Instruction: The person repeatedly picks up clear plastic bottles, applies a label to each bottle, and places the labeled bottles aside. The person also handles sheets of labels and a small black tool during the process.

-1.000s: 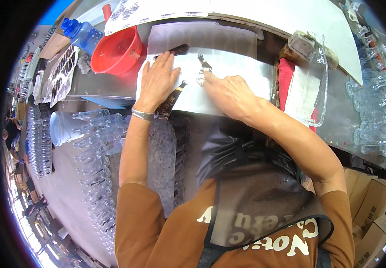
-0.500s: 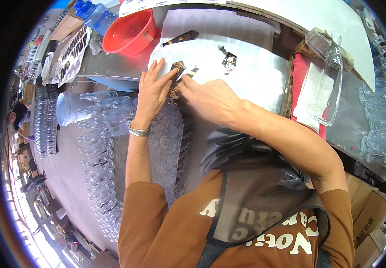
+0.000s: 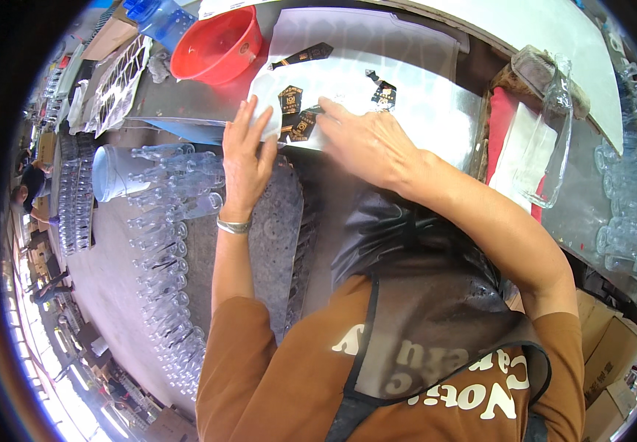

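My left hand [image 3: 248,151], with a silver bracelet at the wrist, lies at the near left edge of a white sheet [image 3: 340,74], fingers stretched and apart. Just right of its fingertips is a dark five-sided label [image 3: 290,99] with gold print. Another dark label [image 3: 301,127] sits at the sheet's near edge between my hands. My right hand [image 3: 377,144] reaches over the sheet, its fingertips at this label's right end; motion blur hides whether they grip it. Farther off on the sheet are a long dark label [image 3: 305,55] and a smaller dark label [image 3: 384,93].
A red basin [image 3: 219,48] and a blue plastic bottle [image 3: 158,23] stand at the far left. At right, a clear glass bottle [image 3: 554,136] leans over a folded white cloth [image 3: 519,155]. Rows of glass bottles [image 3: 163,272] fill the left side; more glassware [image 3: 628,206] stands far right.
My right hand has shifted slightly right, and my left fingers have drawn back from the labels. The label between my hands now lies more exposed. The view has shifted slightly.
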The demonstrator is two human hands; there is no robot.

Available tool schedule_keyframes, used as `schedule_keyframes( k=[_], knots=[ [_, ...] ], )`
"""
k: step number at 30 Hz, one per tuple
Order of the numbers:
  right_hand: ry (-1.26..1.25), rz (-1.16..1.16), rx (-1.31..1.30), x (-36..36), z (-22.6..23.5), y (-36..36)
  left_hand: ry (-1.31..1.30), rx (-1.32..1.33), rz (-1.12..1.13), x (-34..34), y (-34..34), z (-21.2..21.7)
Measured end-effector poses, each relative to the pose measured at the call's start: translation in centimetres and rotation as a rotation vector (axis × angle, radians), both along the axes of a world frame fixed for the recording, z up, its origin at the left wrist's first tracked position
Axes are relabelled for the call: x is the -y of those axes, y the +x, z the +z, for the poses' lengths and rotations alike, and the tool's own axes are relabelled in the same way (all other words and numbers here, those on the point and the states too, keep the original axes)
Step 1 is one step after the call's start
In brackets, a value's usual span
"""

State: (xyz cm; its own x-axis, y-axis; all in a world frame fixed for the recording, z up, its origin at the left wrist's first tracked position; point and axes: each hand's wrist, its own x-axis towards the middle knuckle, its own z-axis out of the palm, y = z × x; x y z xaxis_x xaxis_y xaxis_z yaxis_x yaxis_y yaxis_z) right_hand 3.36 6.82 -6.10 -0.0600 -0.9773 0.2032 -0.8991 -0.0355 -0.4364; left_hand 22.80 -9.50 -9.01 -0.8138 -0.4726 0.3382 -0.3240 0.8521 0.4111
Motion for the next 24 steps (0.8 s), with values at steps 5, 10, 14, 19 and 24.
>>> schedule_keyframes(
  k=[5, 10, 14, 19, 24],
  knots=[
    [-0.026, -0.099, -0.004, 1.4, -1.3, -0.3, -0.092, 0.124, -0.01, -2.5, 1.1, -0.4],
    [0.088, -0.042, -0.083, 2.4, -1.5, -0.9, -0.082, 0.036, -0.066, -2.5, 1.5, -0.7],
    [0.086, -0.027, -0.093, 1.9, -1.3, -0.7, -0.113, 0.109, -0.096, -1.7, 0.1, 0.8],
    [0.039, -0.085, -0.094, 1.9, -1.7, -0.5, -0.112, 0.222, -0.135, -0.2, -0.9, -0.4],
    [0.059, 0.009, -0.102, 1.3, -0.9, 0.3, -0.102, 0.246, -0.073, -0.5, -1.0, -0.9]
  ],
)
